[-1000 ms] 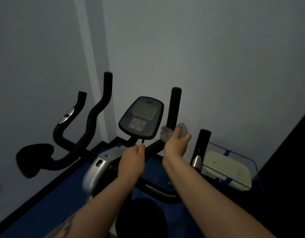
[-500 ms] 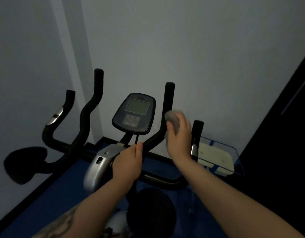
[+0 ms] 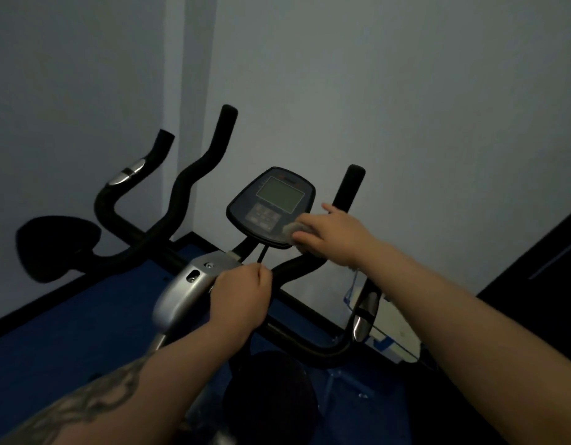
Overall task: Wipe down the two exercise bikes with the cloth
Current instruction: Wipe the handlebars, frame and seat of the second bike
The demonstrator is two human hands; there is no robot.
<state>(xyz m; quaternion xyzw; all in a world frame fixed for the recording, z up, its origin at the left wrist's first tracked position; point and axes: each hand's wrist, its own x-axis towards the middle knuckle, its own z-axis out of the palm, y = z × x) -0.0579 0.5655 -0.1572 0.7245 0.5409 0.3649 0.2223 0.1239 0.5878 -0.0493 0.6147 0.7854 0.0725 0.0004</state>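
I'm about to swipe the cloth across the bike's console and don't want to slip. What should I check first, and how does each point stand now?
1. Cloth held in the right hand: ok.
2. Cloth at the console, at its lower right edge: ok.
3. Left hand grips the bike at its centre, steadying it: ok.
4. Screen and buttons not covered by anything: ok.
5. Cloth clean and damp enough: cannot tell.
6. Right handlebar post clear of the swipe path: ok.

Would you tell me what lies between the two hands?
In the head view, the bike's black handlebar runs between the left hand and the right hand, which holds the cloth.
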